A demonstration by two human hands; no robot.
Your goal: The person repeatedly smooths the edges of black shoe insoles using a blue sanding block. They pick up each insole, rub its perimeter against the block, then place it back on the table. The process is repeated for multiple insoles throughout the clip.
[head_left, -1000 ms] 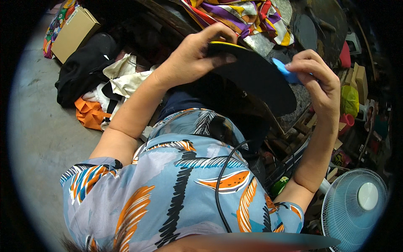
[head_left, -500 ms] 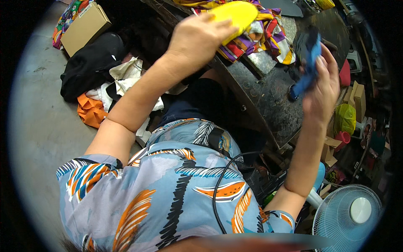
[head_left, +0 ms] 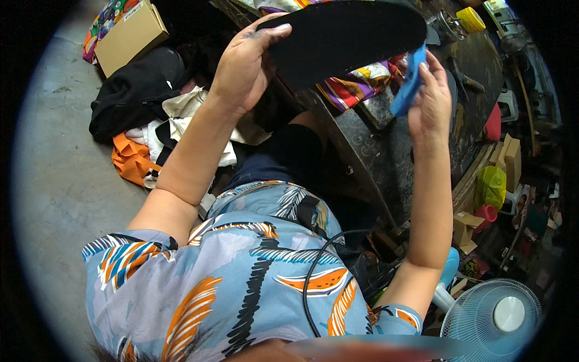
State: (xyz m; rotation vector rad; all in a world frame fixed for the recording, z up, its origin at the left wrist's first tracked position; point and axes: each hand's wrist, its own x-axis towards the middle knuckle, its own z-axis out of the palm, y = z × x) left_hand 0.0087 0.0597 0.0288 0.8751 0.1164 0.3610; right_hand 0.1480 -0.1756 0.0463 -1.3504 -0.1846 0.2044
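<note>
My left hand grips the left end of a flat black insole-shaped piece, thumb on its upper face and the other fingers beneath. The piece is wide, has rounded ends and hangs over the workbench. In my right hand a folded blue cloth is pinched between thumb and fingers. Its top edge meets or nearly meets the right end of the black piece; I cannot tell whether they touch. Below lies a bunched multicoloured cloth, partly hidden by the black piece.
The dark, stained workbench carries a hammer-like tool and a glass jar beside a yellow lid. A black bag, cardboard box and cloths lie at left. A fan stands at lower right.
A yellow face showed in my left hand before; a black one shows now, spread wider toward the right. My right hand has moved left with the blue cloth, closer to the piece.
</note>
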